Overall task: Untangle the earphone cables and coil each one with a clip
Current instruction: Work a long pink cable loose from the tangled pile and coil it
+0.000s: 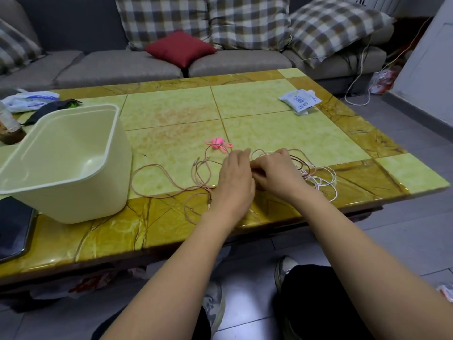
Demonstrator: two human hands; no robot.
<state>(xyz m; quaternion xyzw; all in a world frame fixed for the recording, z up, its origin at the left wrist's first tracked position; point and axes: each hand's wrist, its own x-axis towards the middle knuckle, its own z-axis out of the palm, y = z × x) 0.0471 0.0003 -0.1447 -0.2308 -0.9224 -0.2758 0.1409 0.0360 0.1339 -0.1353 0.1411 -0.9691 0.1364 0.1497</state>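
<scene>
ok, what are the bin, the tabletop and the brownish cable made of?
Bin: cream moulded plastic, semi-gloss, by the rounded corners and soft sheen. Tabletop: glossy green-and-ochre veined stone or a stone-look tile, reflections and seam lines; cannot tell which. Cable: rose-brown, matte, perhaps braided; too fine to tell.

I see both grips meeting over the earphone cables (304,168) near the front edge of the counter (171,114). My right grip (277,173) has its fingers curled into the tangle. My left grip (235,177) shows only its back, touching the right, so I can't tell its hold. Brownish-pink loops (157,185) trail left toward the cream tub (68,163), and pale strands (326,182) pile up on the right. A pink clip (218,143) lies just beyond the hands. A dark phone (12,229) sits beside the tub, and a white packet (300,100) lies at the far right.
</scene>
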